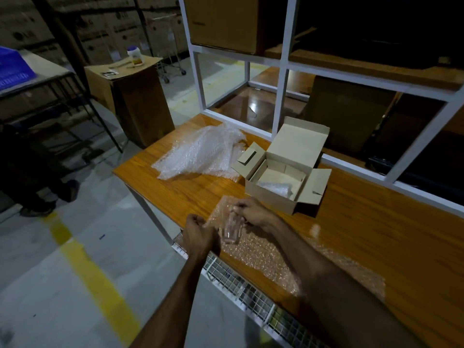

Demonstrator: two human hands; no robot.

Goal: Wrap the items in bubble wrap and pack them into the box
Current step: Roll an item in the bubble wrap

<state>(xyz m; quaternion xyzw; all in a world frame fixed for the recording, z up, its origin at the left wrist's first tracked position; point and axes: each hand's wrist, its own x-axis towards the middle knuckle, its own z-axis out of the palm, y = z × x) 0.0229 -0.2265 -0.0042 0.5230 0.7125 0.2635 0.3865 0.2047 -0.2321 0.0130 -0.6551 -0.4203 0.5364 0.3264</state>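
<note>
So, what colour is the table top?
Orange-brown wood grain, glossy; the head view shows the table top best.

My table (351,247) is orange woodgrain, the box (270,197) plain tan, the glass (232,229) clear, floor stripe (95,280) yellow.

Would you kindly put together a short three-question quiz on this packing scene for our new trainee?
1. True or false: the cardboard box on the wooden table has its flaps open.
2. Which item lies on the flat bubble wrap sheet between the hands? A) clear glass B) tape roll C) mug
3. Fill in: a loose heap of bubble wrap lies to the ___ of the box, as the camera sees it.

Key
1. True.
2. A: the clear glass, with the right hand at its far end and the left hand at the sheet's edge.
3. Left.
</note>
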